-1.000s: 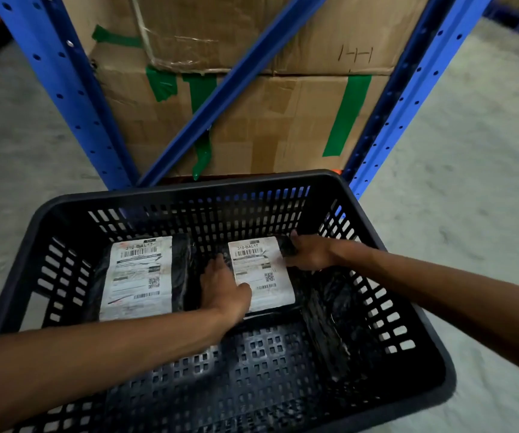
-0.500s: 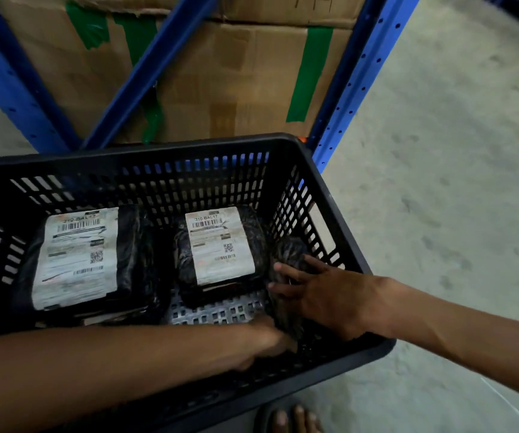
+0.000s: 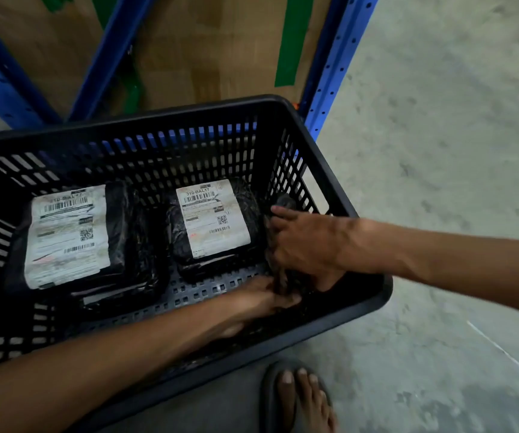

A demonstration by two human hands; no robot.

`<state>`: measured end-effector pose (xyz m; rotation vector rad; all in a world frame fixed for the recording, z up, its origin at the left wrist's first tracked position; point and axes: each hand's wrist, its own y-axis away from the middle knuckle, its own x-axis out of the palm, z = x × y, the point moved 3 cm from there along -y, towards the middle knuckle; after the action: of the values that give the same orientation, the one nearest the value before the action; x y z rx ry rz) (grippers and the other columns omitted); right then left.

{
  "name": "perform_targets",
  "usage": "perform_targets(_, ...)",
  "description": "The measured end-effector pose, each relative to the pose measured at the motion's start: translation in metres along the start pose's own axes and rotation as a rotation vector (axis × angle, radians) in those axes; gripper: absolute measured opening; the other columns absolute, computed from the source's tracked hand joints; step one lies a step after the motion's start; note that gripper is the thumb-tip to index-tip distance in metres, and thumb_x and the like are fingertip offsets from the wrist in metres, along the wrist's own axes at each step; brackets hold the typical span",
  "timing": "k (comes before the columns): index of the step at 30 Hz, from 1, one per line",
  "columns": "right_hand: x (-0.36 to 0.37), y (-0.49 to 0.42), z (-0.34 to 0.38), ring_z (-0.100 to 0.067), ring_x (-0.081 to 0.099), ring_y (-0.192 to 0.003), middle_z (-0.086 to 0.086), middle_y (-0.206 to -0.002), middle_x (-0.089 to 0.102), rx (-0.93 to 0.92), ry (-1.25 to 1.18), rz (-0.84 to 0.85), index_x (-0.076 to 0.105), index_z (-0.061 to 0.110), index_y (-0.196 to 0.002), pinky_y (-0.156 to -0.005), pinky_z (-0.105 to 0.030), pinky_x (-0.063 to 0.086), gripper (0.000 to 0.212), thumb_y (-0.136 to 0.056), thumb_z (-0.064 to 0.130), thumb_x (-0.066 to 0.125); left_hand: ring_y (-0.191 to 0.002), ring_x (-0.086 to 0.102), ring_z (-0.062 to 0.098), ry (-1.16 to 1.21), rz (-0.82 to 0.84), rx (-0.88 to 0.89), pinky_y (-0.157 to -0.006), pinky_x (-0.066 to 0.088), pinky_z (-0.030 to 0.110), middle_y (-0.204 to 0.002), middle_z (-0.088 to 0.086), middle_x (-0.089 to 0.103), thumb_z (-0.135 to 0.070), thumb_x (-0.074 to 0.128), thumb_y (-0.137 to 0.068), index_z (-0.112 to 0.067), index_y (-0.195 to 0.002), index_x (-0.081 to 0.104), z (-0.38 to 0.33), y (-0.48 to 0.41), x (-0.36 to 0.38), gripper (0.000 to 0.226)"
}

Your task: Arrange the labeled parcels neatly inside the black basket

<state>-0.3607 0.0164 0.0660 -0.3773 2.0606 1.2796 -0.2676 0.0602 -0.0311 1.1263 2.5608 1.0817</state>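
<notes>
The black basket [image 3: 324, 157] stands on the floor in front of me. Two black-wrapped parcels lie flat inside, labels up: a larger parcel [image 3: 70, 235] on the left and a smaller parcel [image 3: 214, 220] in the middle. A third black parcel [image 3: 283, 203] stands on edge against the basket's right wall, mostly hidden by my hands. My right hand [image 3: 305, 245] grips its upper side. My left hand [image 3: 261, 301] holds its lower end near the basket floor. No label shows on this third parcel.
A blue metal rack [image 3: 333, 67] with large taped cardboard boxes [image 3: 208, 48] rises just behind the basket. Grey concrete floor [image 3: 439, 151] spreads to the right. My foot in a sandal [image 3: 302, 401] stands just below the basket's near rim.
Both hands left the middle parcel and went to the black parcel at the right wall. The camera tilted down and the basket shifted left in view.
</notes>
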Motion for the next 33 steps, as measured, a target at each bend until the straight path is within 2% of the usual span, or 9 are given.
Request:
perform_targets(3, -0.016, 0.007, -0.032, -0.022, 0.068, -0.099, 0.005, -0.094, 0.074, 0.006, -0.534, -0.072, 0.071, 0.029, -0.104, -0.093, -0.039, 0.055, 0.057, -0.059, 0.06, 0.055, -0.108, 0.067, 0.014, -0.079, -0.021, 0.045, -0.114, 0.041, 0.044, -0.113, -0.003, 0.076, -0.038, 0.067, -0.089, -0.02, -0.108, 0.076, -0.004, 0.021, -0.024, 0.028)
perform_targets(6, -0.027, 0.005, -0.056, -0.009, 0.065, -0.087, 0.01, -0.092, 0.07, 0.119, -1.12, -0.194, 0.065, 0.029, -0.102, -0.076, -0.034, 0.054, 0.046, -0.067, 0.056, 0.052, -0.115, 0.067, 0.015, -0.095, -0.082, 0.1, -0.116, 0.036, 0.046, -0.122, -0.007, 0.073, -0.073, 0.057, -0.077, -0.033, -0.116, 0.073, -0.019, 0.059, -0.058, 0.058)
perform_targets(10, -0.026, -0.011, -0.088, -0.028, 0.062, -0.084, -0.014, -0.094, 0.068, 0.323, -1.993, -0.39, 0.065, 0.013, -0.098, -0.077, -0.035, 0.05, 0.042, -0.076, 0.046, 0.052, -0.122, 0.061, 0.028, 0.432, -0.128, 0.258, -0.113, 0.036, 0.048, -0.129, 0.014, 0.069, -0.071, 0.051, -0.08, -0.014, -0.131, 0.065, -0.036, 0.106, -0.102, 0.077)
perform_targets(14, -0.021, -0.03, -0.097, -0.028, 0.065, -0.072, -0.005, -0.084, 0.068, 0.455, -2.503, -0.328, 0.062, 0.019, -0.082, -0.074, -0.032, 0.055, 0.026, -0.082, 0.045, 0.058, -0.111, 0.066, 0.021, 0.64, -0.29, 0.349, -0.094, 0.052, 0.037, -0.124, 0.004, 0.071, -0.056, 0.064, -0.082, -0.019, -0.124, 0.07, -0.054, 0.121, -0.11, 0.056)
perform_targets(18, -0.03, -0.047, -0.089, -0.024, 0.08, -0.087, -0.007, -0.103, 0.081, 0.457, -2.451, -0.385, 0.076, 0.011, -0.104, -0.073, -0.034, 0.064, 0.026, -0.085, 0.029, 0.073, -0.105, 0.07, 0.019, 0.371, -0.705, 0.332, -0.096, 0.054, 0.034, -0.118, 0.003, 0.074, -0.023, 0.065, -0.093, -0.014, -0.128, 0.064, -0.071, 0.104, -0.116, 0.037)
perform_targets(22, -0.025, -0.069, -0.079, -0.027, 0.078, -0.097, -0.012, -0.111, 0.079, 0.59, -2.26, -0.583, 0.072, 0.002, -0.117, -0.078, -0.039, 0.064, 0.041, -0.079, 0.014, 0.083, -0.103, 0.069, 0.024, 0.289, -0.898, 0.253, -0.093, 0.055, 0.036, -0.116, 0.006, 0.073, -0.018, 0.064, -0.092, -0.014, -0.121, 0.067, -0.06, 0.089, -0.127, 0.03)
perform_targets(26, -0.007, -0.093, -0.069, -0.015, 0.075, -0.079, -0.001, -0.094, 0.077, 0.682, -2.071, -0.564, 0.067, 0.004, -0.124, -0.061, -0.023, 0.062, 0.043, -0.087, 0.024, 0.076, -0.112, 0.064, 0.028, 0.226, -0.854, 0.113, -0.094, 0.052, 0.033, -0.125, 0.011, 0.067, -0.018, 0.057, -0.096, -0.007, -0.127, 0.062, -0.044, 0.065, -0.131, 0.034)
perform_targets(30, 0.012, -0.112, -0.054, -0.012, 0.065, -0.097, 0.006, -0.12, 0.062, 0.61, -2.036, -0.509, 0.017, 0.022, -0.16, -0.067, -0.014, 0.055, 0.077, -0.097, 0.041, 0.059, -0.115, 0.063, 0.03, 0.166, -0.812, 0.083, -0.103, 0.05, 0.041, -0.127, 0.012, 0.066, -0.023, 0.051, -0.099, -0.007, -0.131, 0.061, -0.041, 0.055, -0.133, 0.037)
perform_targets(33, 0.014, -0.111, -0.061, -0.014, 0.066, -0.099, 0.003, -0.118, 0.063, 0.614, -2.004, -0.456, 0.031, 0.022, -0.154, -0.075, -0.021, 0.055, 0.064, -0.098, 0.039, 0.058, -0.113, 0.062, 0.027, 0.089, -0.789, 0.075, -0.102, 0.05, 0.04, -0.13, 0.011, 0.065, -0.026, 0.053, -0.097, -0.01, -0.133, 0.058, -0.041, 0.059, -0.136, 0.039)
